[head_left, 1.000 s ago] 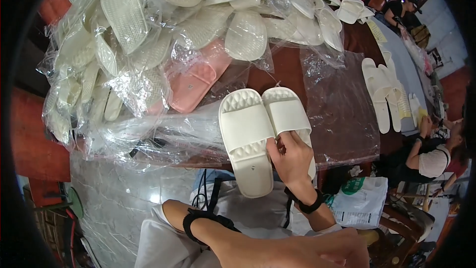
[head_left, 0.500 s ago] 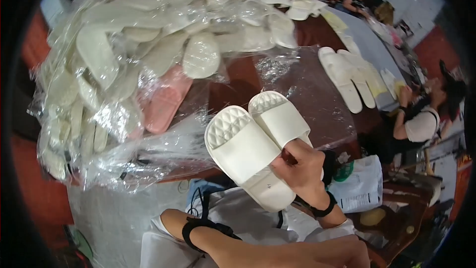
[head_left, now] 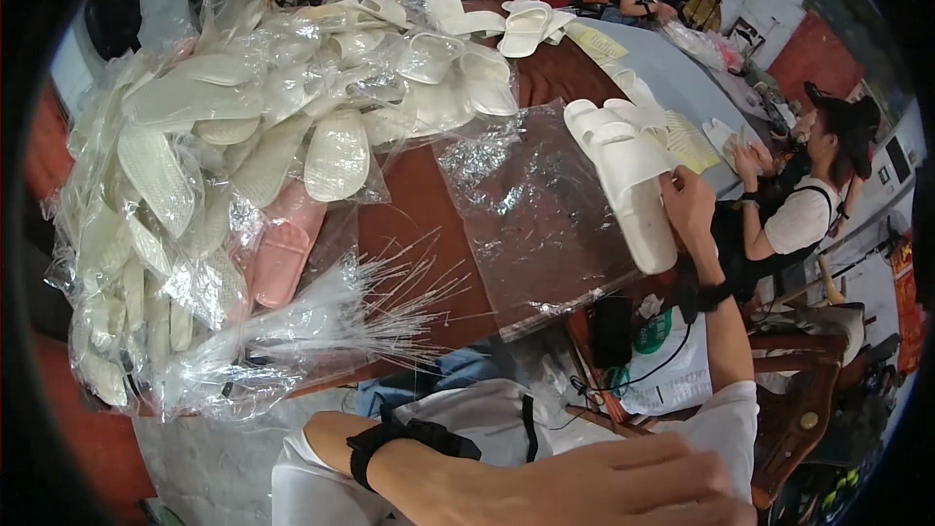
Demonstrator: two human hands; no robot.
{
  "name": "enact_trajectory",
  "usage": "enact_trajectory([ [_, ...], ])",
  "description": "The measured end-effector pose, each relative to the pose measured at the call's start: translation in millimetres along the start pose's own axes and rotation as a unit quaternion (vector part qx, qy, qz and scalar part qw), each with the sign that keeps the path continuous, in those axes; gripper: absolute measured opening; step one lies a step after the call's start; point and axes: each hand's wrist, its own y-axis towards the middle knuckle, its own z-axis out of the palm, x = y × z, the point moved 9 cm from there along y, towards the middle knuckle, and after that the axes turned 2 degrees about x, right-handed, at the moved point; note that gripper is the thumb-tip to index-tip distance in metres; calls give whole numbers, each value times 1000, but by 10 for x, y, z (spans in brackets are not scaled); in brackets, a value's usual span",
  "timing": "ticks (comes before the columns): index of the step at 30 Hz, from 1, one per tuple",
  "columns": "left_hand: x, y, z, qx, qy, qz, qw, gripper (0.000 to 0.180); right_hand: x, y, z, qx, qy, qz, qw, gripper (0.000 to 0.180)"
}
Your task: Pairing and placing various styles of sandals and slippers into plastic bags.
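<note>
I'd steady the 2 white slides by both straps, keeping their soles level; they sit at the bench's right edge, toes away, long axis slanting far-left to near-right; the right hand meets their side, fingers narrow, grip unclear; the blurred left hand I can't read.

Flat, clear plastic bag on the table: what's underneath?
Reddish-brown tabletop shows through the bag; glare hides some patches. Whether its right edge runs beneath the white open-toed slippers by the right hand can't be seen.
</note>
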Motion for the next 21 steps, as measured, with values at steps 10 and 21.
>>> enact_trajectory([
  [10,-188,102,-141,15,226,208,952,6,-1271,556,1147,44,-11,29,999,26],
  [21,-691,22,-972,366,377,-151,838,26,-307,-368,651,-88,140,-111,980,34],
])
